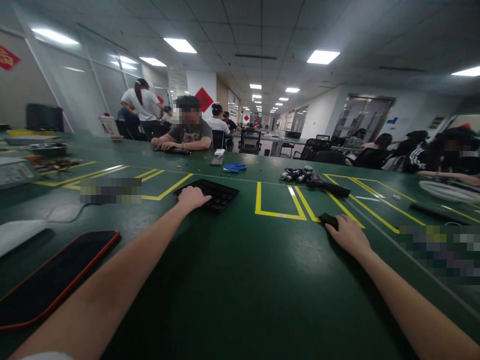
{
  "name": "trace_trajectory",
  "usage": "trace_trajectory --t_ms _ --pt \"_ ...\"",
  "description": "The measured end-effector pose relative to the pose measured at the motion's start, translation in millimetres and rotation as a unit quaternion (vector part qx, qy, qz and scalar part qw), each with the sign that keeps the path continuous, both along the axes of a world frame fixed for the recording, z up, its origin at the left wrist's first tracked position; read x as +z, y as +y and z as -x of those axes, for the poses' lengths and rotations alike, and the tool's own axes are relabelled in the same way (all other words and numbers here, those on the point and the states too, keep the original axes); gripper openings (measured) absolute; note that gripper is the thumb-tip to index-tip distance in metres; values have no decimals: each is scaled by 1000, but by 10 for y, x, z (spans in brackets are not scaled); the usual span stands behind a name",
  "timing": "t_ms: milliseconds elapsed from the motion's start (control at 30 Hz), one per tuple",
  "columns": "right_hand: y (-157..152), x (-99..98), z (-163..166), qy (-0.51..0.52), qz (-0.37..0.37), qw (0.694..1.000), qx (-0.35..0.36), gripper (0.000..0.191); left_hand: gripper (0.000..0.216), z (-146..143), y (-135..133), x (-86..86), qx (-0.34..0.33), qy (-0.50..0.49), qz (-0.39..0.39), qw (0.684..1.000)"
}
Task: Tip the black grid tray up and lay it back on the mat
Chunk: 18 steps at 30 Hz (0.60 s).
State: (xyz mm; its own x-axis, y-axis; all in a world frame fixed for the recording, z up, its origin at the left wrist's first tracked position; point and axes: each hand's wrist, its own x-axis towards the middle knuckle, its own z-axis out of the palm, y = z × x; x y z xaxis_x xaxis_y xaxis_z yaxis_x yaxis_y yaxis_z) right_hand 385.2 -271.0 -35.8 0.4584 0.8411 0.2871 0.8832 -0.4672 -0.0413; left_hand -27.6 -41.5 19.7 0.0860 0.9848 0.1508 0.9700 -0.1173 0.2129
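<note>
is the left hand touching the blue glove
No, the left hand is at the black tray, while the blue glove lies apart, farther back on the green table.

Smooth stuff all across the counter [232, 295], a low sheen catching light right of centre. Over to the lower left, the phone [62, 275]: glossy, glass-like face, smooth rim, plastic or rubber by the look. At centre, the tray [222, 194] shows dark plastic with a soft gleam. Just above, the glove [234, 167], wrinkled and matt. Yellow tape [281, 216] runs slick, flashing white in spots, and right of centre the cylinders [290, 174] glint like metal!
</note>
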Motion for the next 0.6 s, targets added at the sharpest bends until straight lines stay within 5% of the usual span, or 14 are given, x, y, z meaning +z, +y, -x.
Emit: trace_trajectory --t_ms 167,300,500,600 --pt "69 21 302 97 -39 992 64 45 46 -30 -16 13 -15 15 18 1000" --pt "50 129 820 258 -57 954 143 43 42 -75 -187 -4 -54 5 13 998" --pt "-56 97 1342 398 -100 882 230 47 38 -473 -855 -240 -188 -81 5 979" --pt "-79 -1 1415 435 -150 841 286 46 37 -694 -1242 -360 -318 -212 22 924"
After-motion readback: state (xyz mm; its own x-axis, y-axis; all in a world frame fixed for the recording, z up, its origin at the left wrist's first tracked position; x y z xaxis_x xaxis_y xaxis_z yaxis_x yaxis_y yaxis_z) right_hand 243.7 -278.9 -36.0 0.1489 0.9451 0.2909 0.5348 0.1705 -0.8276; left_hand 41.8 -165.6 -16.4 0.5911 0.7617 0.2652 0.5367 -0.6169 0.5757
